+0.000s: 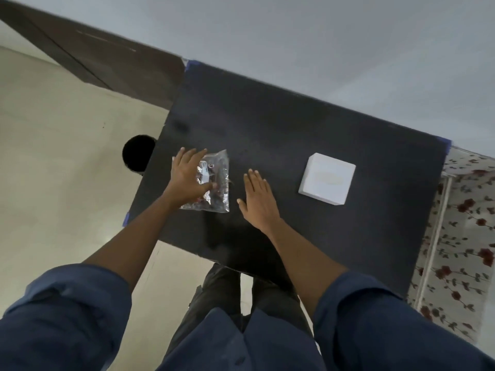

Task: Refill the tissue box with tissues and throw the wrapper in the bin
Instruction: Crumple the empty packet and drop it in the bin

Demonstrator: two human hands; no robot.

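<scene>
A person in rolled-up blue sleeves stands at a black table [294, 124], both arms stretched out over its top. The left hand [188, 178] lies with fingers spread on a clear, crinkled plastic wrapper [218, 183] near the table's left edge; the thumb presses the wrapper's middle, where a small white label shows. Whether the fingers have closed a grip on the plastic cannot be told. The right hand [258, 198] is flat and open, fingers held close together, palm down just right of the wrapper and apart from it, holding nothing. The white tissue box [326, 179] sits well to the right on the same table, upright and square, with a faint oval slot on top; no hand touches it. The bin [138, 155], a round dark opening, stands on the pale tiled floor just beside the table's left edge, partly hidden by it. Strips of blue tape [188, 65] mark 3 of the table's corners. A floral cloth [460, 236] lies to the right.
</scene>
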